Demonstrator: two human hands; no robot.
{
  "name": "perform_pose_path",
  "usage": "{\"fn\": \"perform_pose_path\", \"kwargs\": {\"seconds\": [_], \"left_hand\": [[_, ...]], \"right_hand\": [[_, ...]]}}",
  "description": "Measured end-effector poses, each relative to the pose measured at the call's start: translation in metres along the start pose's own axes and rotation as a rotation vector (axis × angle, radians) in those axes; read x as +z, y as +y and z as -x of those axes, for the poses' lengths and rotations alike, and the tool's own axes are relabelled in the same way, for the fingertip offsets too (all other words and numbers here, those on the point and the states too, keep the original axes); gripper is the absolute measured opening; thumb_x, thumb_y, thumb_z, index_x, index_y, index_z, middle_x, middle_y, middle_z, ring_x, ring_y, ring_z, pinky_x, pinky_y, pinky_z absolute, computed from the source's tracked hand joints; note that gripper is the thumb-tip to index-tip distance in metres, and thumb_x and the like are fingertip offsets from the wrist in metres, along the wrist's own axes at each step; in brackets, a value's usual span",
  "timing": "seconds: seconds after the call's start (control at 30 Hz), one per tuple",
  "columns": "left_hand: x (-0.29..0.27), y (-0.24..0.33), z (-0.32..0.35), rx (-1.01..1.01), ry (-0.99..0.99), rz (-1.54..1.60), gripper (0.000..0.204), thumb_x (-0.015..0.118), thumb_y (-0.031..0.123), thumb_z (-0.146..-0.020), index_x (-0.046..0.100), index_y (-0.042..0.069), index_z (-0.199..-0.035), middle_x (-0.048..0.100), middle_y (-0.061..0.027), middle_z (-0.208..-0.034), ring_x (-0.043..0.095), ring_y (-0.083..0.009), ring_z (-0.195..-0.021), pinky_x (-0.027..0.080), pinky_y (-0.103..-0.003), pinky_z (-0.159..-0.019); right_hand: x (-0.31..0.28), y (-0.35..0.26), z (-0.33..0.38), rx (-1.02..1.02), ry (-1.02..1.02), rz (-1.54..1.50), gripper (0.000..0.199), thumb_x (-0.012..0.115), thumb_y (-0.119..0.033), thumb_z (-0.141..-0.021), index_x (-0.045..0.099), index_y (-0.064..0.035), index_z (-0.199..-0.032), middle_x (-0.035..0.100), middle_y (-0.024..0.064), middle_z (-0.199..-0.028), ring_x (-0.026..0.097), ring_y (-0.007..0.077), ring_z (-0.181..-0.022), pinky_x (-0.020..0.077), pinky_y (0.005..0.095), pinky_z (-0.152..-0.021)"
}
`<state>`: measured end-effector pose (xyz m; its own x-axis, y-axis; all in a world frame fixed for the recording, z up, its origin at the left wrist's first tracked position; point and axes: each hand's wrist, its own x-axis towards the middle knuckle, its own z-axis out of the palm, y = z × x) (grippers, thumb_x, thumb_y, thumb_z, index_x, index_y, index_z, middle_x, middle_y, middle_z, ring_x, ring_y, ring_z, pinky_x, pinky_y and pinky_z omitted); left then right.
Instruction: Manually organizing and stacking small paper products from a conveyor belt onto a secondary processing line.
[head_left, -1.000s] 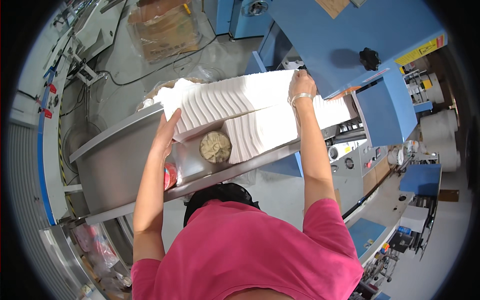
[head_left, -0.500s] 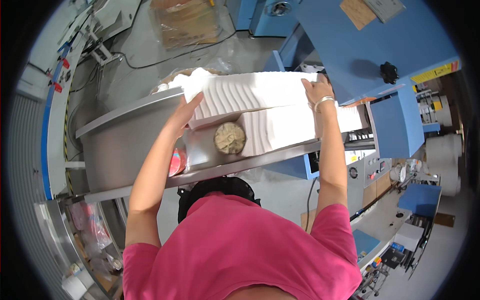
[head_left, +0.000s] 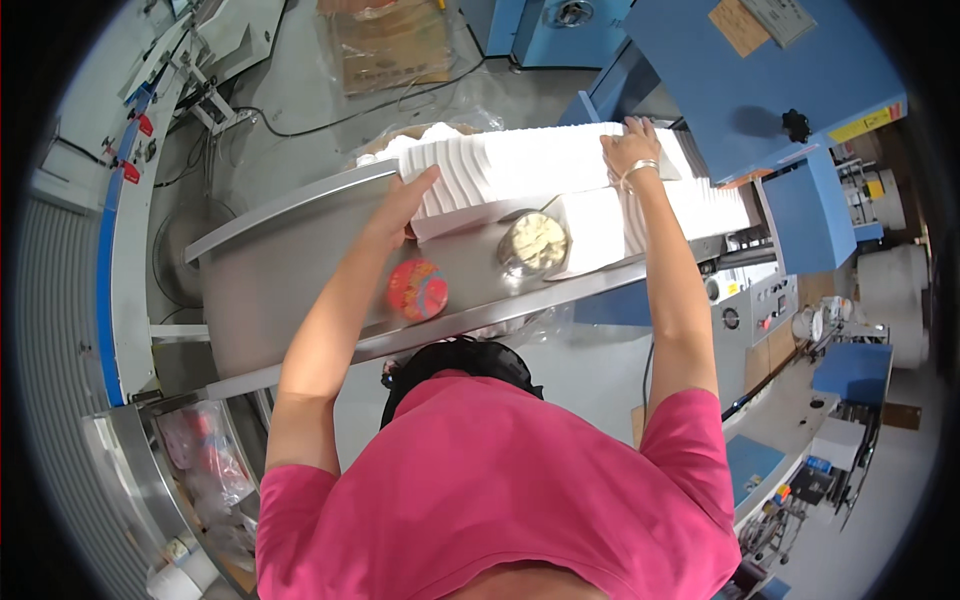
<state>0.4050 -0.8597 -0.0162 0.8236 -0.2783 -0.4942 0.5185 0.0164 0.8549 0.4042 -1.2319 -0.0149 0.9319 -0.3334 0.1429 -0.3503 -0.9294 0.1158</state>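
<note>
A long row of white, wavy-edged folded sheets [head_left: 540,158] lies along the far side of a slanted metal tray [head_left: 280,270]. My left hand [head_left: 408,202] grips the row's left end, thumb on top, its other fingers partly hidden behind. Toward the right end, my right hand [head_left: 632,152] holds the row from above, fingertips over the far edge. A second, nearer white row [head_left: 595,235] runs beside it. At that row's left end stands a round clear container [head_left: 533,243] with pale crumpled contents. A red patterned round object [head_left: 417,289] sits near my left forearm.
A blue machine [head_left: 690,60] rises at the far right, with a control panel [head_left: 770,305] below it. Beyond the tray are a cardboard box [head_left: 390,50] and a cable [head_left: 350,127] on the floor. A long blue-edged frame [head_left: 107,270] stands at left.
The view has shifted, so the tray and rows sit further right. The red round object now shows fully, clear of my left forearm. Both hands remain on the far row.
</note>
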Motion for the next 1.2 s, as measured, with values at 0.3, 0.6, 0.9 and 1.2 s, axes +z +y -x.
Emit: {"fn": "perform_pose_path", "kwargs": {"seconds": [0.3,0.6,0.9,1.2], "left_hand": [[-0.175,-0.008,0.034,0.049,0.02,-0.015,0.077,0.067,0.044,-0.082,0.031,0.007,-0.139,0.049,-0.0117,-0.128,0.053,-0.0274,-0.111,0.048,-0.045,-0.085],[-0.285,0.008,0.076,0.04,0.061,-0.236,0.079,0.068,0.044,-0.082,0.032,0.005,-0.141,0.046,-0.0092,-0.136,0.045,-0.0229,-0.124,0.036,-0.037,-0.1],[-0.24,0.014,0.071,0.125,-0.036,-0.381,0.077,0.069,0.04,-0.081,0.035,0.0,-0.138,0.045,-0.0106,-0.136,0.043,-0.0207,-0.124,0.032,-0.032,-0.102],[-0.228,0.016,0.072,0.112,0.023,-0.397,0.087,0.069,0.041,-0.081,0.025,0.001,-0.144,0.036,-0.0104,-0.144,0.03,-0.0214,-0.135,0.019,-0.032,-0.11]], "right_hand": [[-0.043,-0.168,0.066,-0.003,0.035,-0.08,0.052,0.05,-0.045,-0.087,0.067,-0.0004,-0.108,0.043,0.0073,-0.141,0.025,0.0289,-0.136,0.0281,0.0425,-0.107],[-0.088,-0.257,0.148,0.216,-0.267,-0.391,0.055,0.048,-0.051,-0.089,0.069,-0.0011,-0.101,0.054,0.0164,-0.126,0.054,0.0318,-0.113,0.0469,0.0393,-0.09],[-0.08,-0.226,0.188,0.087,0.143,-0.281,0.054,0.049,-0.051,-0.089,0.057,0.0002,-0.104,0.06,0.0235,-0.106,0.059,0.0375,-0.097,0.0473,0.0433,-0.084],[-0.062,-0.266,0.268,0.079,-0.024,-0.596,0.076,0.08,-0.032,-0.057,0.043,-0.0111,-0.121,0.049,0.0179,-0.111,0.053,0.0375,-0.095,0.05,0.046,-0.075]]}}
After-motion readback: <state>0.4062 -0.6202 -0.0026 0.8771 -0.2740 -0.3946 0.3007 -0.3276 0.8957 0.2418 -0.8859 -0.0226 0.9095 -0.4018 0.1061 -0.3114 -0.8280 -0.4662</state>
